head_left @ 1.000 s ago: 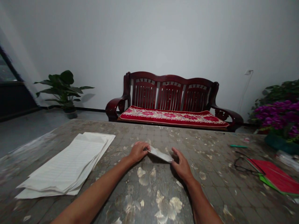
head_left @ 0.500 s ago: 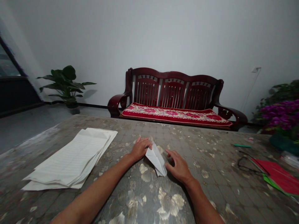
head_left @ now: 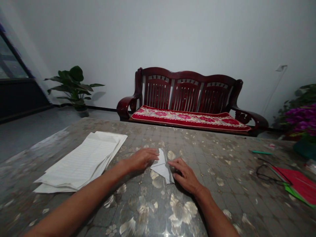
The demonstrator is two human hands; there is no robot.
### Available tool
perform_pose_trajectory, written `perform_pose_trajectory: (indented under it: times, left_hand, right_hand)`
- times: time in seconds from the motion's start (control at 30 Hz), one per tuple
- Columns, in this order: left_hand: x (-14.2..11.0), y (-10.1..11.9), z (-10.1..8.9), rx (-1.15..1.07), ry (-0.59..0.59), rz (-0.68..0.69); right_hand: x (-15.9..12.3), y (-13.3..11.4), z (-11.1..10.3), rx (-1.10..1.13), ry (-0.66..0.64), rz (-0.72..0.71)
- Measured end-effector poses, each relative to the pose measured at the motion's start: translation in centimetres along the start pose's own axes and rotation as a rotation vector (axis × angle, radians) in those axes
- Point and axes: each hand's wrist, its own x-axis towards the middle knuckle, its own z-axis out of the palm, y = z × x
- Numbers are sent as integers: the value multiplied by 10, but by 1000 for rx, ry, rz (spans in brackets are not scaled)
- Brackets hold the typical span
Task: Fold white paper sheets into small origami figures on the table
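Your left hand (head_left: pixel 142 159) and right hand (head_left: pixel 184 176) rest on the bench (head_left: pixel 222 164), fingers (head_left: pixel 174 163) extended and unpinched, bearing on the folded white paper (head_left: pixel 161 168) at lower centre. Risk: uneven pressure could skew the fold or slide the paper. The stack of ruled sheets (head_left: pixel 81 161) lies left, just beyond your left forearm.

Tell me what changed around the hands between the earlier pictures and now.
The folded paper went from a narrow strip between the hands to a wider pointed shape lying flat on the tabletop. The left hand and right hand now touch it from either side. The stack of lined paper stayed put.
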Motion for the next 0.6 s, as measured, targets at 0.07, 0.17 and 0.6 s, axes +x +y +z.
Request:
perform_pose_trajectory:
  times: [0.07,0.17,0.6]
  left_hand:
    - [-3,19,6,-33,-6,55]
    - [-3,45,17,-47,20,73]
    - [-5,56,39,-39,-35,23]
  right_hand:
    - [0,-1,2,-4,2,1]
    - [0,-5,4,-56,-17,4]
    - [-3,-5,6,-183,9,52]
